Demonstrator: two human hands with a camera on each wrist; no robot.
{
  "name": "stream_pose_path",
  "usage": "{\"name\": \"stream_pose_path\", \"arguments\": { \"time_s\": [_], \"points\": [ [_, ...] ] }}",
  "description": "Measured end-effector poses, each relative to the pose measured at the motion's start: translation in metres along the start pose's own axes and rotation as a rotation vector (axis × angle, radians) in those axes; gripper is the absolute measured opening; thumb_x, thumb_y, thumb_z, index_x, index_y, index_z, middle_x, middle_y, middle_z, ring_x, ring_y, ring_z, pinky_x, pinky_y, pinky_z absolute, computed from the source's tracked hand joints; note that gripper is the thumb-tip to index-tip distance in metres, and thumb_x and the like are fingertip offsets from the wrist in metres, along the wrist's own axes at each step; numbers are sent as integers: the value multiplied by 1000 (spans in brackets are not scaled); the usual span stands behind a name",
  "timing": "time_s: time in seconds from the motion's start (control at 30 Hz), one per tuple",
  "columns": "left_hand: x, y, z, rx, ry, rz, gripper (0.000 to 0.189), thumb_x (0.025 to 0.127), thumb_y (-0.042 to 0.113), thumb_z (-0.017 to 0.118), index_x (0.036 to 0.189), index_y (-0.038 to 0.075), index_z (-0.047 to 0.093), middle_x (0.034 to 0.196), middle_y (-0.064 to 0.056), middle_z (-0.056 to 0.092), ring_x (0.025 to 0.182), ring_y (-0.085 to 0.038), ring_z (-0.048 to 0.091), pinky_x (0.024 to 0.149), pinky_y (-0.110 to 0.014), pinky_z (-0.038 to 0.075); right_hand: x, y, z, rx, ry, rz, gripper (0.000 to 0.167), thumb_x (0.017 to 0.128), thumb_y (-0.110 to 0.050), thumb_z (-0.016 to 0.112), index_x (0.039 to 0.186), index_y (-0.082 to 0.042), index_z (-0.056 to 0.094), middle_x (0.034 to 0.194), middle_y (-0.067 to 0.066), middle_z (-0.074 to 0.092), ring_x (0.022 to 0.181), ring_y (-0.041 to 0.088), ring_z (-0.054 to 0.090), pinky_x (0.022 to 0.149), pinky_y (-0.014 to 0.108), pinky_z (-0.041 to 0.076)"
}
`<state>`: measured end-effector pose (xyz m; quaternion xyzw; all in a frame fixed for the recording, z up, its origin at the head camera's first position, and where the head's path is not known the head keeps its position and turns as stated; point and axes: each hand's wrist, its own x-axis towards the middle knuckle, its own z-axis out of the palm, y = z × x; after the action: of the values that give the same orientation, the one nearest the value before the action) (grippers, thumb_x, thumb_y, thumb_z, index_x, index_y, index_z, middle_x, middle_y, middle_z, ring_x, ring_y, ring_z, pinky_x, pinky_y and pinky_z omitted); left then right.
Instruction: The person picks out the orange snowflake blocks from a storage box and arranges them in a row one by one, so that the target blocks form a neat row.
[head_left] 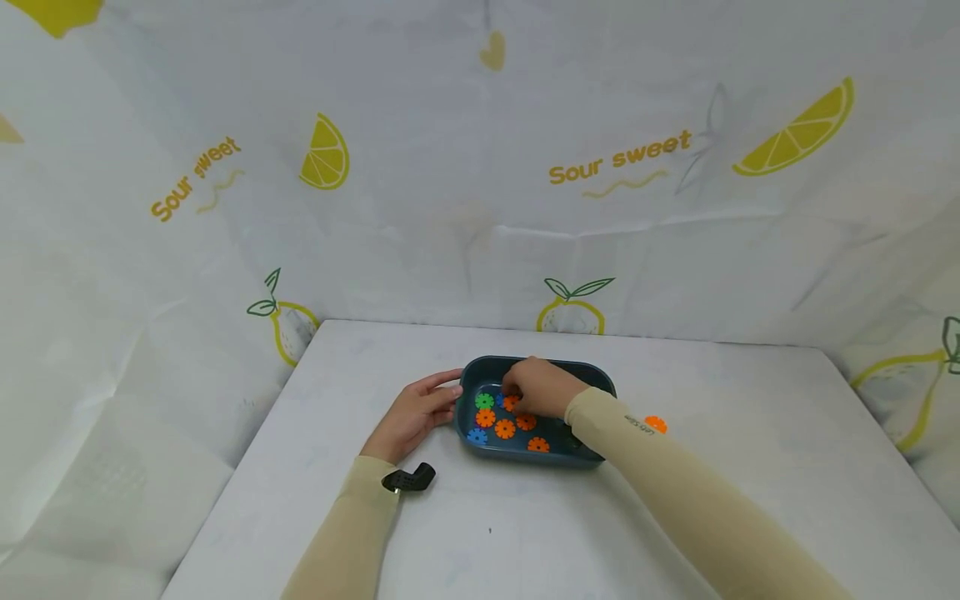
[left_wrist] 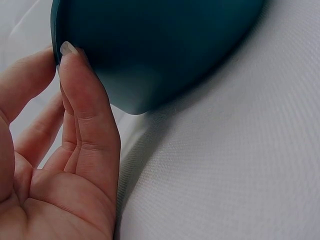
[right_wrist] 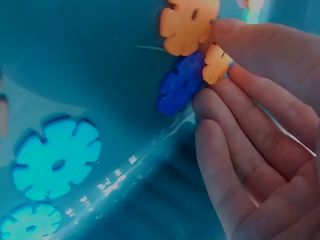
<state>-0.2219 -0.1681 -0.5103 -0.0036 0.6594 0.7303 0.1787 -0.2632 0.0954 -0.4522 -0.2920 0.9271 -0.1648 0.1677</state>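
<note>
A dark teal rectangular basin [head_left: 525, 454] stands on the white table. My left hand [head_left: 412, 417] holds its left rim, with thumb and fingers at the edge in the left wrist view. Over the inside of the basin, my right hand [head_left: 547, 387] pinches an orange snowflake disc [right_wrist: 215, 67] between thumb and fingers. A larger-looking orange disc [right_wrist: 187, 25] is against the thumb tip, and a dark blue disc [right_wrist: 180, 85] lies beside the fingers. Several more discs lie in the basin, among them a green one [head_left: 485, 402] and a light blue one [head_left: 477, 436]. My right forearm hides the basin's right part.
Outside the basin, an orange disc [head_left: 656, 424] lies on the table [head_left: 757, 433], right of my right sleeve. Behind the table hangs a white cloth [head_left: 420, 250] printed with lemons. A black wrist device [head_left: 409, 478] sits on my left sleeve.
</note>
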Motion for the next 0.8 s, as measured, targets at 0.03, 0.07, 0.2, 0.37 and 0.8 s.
{"name": "stream_pose_path", "arguments": {
  "time_s": [0.03, 0.07, 0.2, 0.37, 0.8],
  "points": [
    [1, 0, 1, 0, -2, -1, 44, 104, 30, 75, 147, 23, 67, 128, -10, 76, 97, -18, 69, 87, -25, 61, -1, 1, -1, 2, 1, -1, 23, 95, -18, 85, 117, -11, 82, 109, 1, 79, 93, 14, 66, 98, 40, 62],
    [1, 0, 1, 2, -4, -1, 44, 104, 30, 75, 147, 23, 67, 128, -10, 76, 97, -18, 69, 88, -25, 61, -3, 1, -2, 12, 1, 0, 24, 95, -18, 85, 117, -11, 82, 109, 1, 79, 93, 14, 66, 97, 39, 62],
    [4, -2, 1, 10, -6, 0, 48, 102, 32, 77, 148, 23, 67, 128, -9, 77, 99, -19, 70, 88, -27, 61, -14, 3, -12, 70, 17, -1, 25, 94, -16, 85, 118, -10, 81, 110, 0, 78, 96, 15, 67, 95, 39, 62],
    [3, -6, -2, 27, 9, -4, 50, 101, 35, 78, 148, 24, 66, 132, -9, 75, 104, -21, 71, 91, -28, 62, -31, 6, -28, 129, 36, 19, 28, 95, -17, 84, 122, -11, 80, 114, -1, 75, 101, 16, 67, 96, 38, 61],
    [5, -9, 1, 8, 17, -17, 50, 101, 34, 78, 148, 23, 66, 136, -8, 72, 106, -21, 70, 91, -28, 61, -96, 49, -47, 281, 186, 18, 29, 97, -16, 81, 126, -8, 80, 120, 2, 75, 105, 17, 72, 95, 38, 63]
  ]
}}
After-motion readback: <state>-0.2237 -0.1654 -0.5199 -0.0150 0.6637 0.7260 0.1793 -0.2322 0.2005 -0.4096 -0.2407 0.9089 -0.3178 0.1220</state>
